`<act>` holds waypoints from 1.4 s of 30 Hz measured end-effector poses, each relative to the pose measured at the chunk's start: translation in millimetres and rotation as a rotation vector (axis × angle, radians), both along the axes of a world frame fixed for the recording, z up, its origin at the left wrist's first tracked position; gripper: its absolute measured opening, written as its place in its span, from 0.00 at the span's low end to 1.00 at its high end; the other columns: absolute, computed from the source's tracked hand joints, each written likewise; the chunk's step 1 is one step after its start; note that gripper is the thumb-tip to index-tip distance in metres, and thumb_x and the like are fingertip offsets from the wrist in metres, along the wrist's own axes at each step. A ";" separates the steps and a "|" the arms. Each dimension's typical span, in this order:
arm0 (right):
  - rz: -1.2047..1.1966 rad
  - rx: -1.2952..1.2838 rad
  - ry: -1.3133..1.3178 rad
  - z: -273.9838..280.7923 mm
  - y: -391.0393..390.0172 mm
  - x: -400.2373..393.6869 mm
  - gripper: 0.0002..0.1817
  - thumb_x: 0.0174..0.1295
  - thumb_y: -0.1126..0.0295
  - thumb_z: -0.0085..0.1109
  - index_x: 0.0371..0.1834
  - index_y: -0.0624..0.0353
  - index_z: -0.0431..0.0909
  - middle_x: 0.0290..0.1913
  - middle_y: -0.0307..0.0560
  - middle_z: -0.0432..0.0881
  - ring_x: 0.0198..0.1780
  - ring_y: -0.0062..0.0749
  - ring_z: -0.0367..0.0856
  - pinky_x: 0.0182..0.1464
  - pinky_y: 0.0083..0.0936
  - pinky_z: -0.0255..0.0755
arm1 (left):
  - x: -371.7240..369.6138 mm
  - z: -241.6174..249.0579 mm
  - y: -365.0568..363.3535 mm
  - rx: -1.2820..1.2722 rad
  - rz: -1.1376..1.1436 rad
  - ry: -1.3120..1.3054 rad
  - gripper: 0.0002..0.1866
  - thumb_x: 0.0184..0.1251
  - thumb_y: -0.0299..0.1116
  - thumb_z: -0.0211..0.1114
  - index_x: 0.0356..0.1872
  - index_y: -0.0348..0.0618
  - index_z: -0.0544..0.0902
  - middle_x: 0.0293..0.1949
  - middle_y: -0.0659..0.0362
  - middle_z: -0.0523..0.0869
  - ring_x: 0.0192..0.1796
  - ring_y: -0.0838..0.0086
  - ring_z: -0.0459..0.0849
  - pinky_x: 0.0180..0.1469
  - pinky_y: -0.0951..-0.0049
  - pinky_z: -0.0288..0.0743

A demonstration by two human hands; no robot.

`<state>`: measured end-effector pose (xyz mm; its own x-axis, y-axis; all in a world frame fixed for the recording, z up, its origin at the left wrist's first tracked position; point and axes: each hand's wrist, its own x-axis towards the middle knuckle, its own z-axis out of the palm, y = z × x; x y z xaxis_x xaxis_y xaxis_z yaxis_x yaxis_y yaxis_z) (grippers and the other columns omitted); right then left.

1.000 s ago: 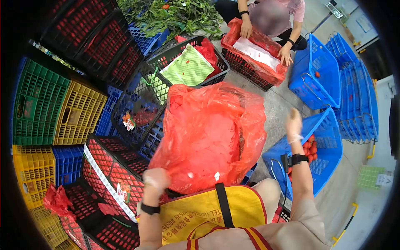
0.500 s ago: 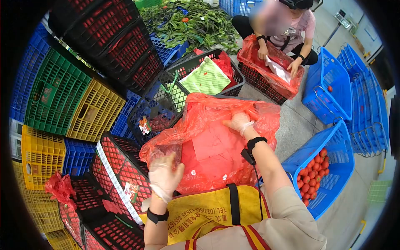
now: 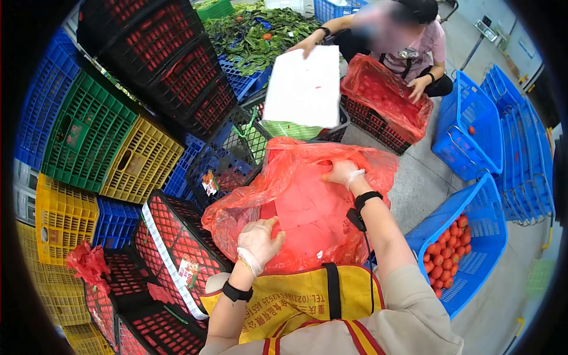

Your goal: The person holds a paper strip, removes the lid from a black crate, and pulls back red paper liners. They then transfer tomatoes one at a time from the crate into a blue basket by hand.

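A wide red plastic bag (image 3: 236,207) lies spread open in front of me, with flat pinkish-red paper (image 3: 313,207) covering what is inside. My right hand (image 3: 342,173), in a clear glove, reaches over the far side of the bag. Its fingers are closed at the upper edge of the paper, where a darker red gap shows. My left hand (image 3: 260,241), also gloved, is over the bag's near left side. Its thumb stands apart from the fingers, and it holds nothing I can see. The bag's contents are hidden under the paper.
Across from me a person holds up a large white sheet (image 3: 303,86) beside a red-lined black crate (image 3: 378,127). Tomatoes lie in a blue basket (image 3: 473,260) at right. Stacked black crates (image 3: 157,59) and yellow crates (image 3: 142,157) stand at left. Greens (image 3: 260,35) are heaped behind.
My left hand has moved right and slightly down over the bag; my right hand has barely shifted. The other person has lifted the white sheet out of their crate and moved it left.
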<state>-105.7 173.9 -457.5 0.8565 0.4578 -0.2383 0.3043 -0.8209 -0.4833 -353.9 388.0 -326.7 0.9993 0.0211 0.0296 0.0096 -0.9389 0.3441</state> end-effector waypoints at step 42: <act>0.012 1.116 0.122 182.1 69.9 -114.0 0.30 0.52 0.70 0.68 0.60 0.61 0.69 0.53 0.42 0.77 0.54 0.25 0.73 0.60 0.25 0.65 | 80.5 45.7 -5.3 -1.535 0.179 -0.181 0.17 0.60 0.18 0.56 0.53 0.37 0.75 0.49 0.59 0.81 0.48 0.74 0.81 0.53 0.74 0.74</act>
